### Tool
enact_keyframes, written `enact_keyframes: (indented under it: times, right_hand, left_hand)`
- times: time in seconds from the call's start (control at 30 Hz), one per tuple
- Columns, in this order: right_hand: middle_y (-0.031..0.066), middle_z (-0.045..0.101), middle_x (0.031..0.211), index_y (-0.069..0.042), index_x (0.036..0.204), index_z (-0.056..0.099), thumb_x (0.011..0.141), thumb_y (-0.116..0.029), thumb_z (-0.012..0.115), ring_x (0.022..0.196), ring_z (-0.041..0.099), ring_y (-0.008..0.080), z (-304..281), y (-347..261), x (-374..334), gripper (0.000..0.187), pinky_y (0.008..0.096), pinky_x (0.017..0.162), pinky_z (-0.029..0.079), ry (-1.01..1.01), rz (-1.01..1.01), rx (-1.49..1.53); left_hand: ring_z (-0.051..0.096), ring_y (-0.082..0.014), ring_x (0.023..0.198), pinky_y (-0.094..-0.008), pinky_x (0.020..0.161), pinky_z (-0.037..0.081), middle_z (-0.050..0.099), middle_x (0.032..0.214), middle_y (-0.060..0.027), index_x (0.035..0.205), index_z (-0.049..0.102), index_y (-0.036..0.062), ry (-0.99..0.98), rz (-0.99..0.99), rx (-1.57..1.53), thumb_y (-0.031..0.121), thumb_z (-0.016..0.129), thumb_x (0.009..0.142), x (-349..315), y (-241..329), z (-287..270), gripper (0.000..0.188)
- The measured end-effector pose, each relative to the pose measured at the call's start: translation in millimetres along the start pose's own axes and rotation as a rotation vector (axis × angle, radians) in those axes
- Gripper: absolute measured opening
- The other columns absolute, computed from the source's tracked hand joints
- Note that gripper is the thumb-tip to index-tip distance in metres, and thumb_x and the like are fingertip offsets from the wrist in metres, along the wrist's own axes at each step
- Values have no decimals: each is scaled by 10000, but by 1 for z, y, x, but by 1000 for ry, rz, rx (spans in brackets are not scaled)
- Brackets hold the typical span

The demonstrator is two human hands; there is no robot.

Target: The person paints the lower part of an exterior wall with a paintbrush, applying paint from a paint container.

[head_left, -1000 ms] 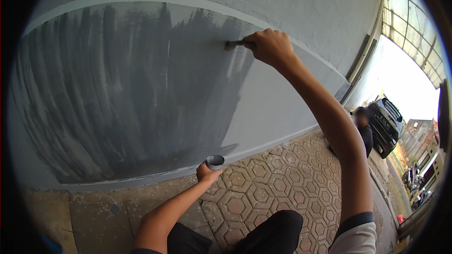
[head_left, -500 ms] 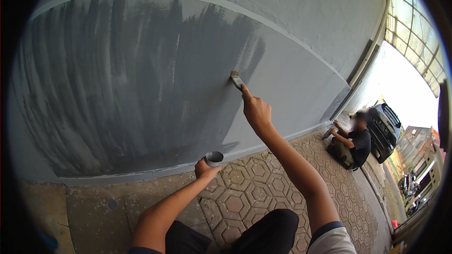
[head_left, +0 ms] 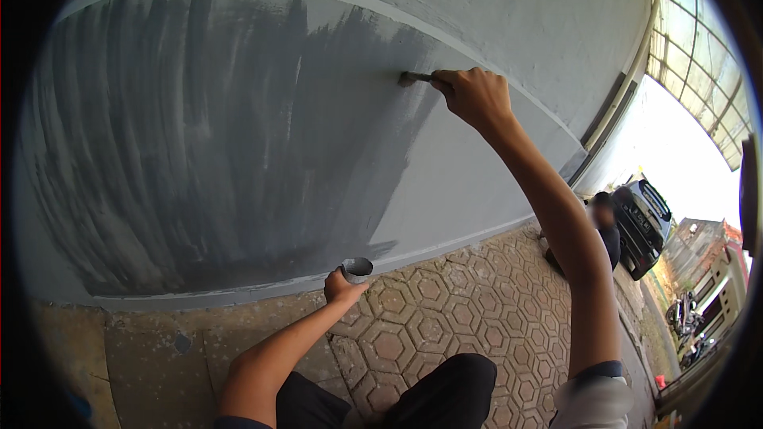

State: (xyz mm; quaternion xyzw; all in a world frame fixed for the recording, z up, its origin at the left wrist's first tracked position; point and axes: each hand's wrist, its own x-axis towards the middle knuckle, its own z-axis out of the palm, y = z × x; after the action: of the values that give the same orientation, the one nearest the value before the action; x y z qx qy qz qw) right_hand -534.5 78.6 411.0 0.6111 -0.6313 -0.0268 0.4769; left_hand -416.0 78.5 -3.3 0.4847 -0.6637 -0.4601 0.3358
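My right hand (head_left: 479, 98) is raised at the upper middle, closed round the handle of a paintbrush (head_left: 416, 78). The bristles press against the wall (head_left: 262, 127), where dark grey paint covers the left and middle in streaky upright strokes. Right of the wet paint, a lighter grey stretch of the wall shows. Down by the wall's foot, my left hand (head_left: 342, 287) grips a small grey cup (head_left: 357, 270) with its mouth tilted up. The inside looks grey; how much paint it holds I cannot tell.
Hexagon-patterned paving (head_left: 445, 310) runs along the wall under my bent knees (head_left: 445, 391). Further right another person (head_left: 609, 230) sits by the wall, partly hidden behind my right arm. A dark car (head_left: 640, 226) stands beyond, with motorbikes (head_left: 685, 318) farther off.
My right hand has moved the paintbrush up the wall, and its handle now points sideways. Fresh dark paint covers part of the streaky right edge. My left hand stays nearly where it was.
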Motion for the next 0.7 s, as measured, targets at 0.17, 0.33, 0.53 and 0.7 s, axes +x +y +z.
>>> enact_keyframes:
  times: [0.17,0.33,0.53,0.7]
  right_hand:
    - [78,586,552,-255,1044,645,887,-400,501,468,581,260,-8,-2,-3,257,364,400,417,363,371,93]
    - [79,574,552,-214,1208,508,906,-287,482,485,588,280,76,-47,-56,311,395,410,423,197,325,169]
    - [82,593,578,-199,1140,558,891,-292,501,503,603,272,106,-86,-111,272,383,425,443,-103,244,243]
    - [82,610,623,-190,898,649,866,-306,531,579,627,254,100,-61,-97,169,360,471,455,-344,-44,207]
  left_hand:
    - [617,-305,931,-379,828,495,645,979,-153,981,617,52,5,-16,27,304,801,511,-4,-1,3,564]
    - [586,-299,1006,-350,889,459,615,1063,-156,1070,566,40,-121,-71,27,292,793,527,1,-1,4,641]
    - [619,-302,921,-377,825,497,642,976,-158,959,620,50,-29,35,26,305,787,495,4,-14,15,555]
    - [620,-299,924,-372,827,497,641,983,-155,970,620,55,-51,19,44,299,787,498,-3,-10,11,556]
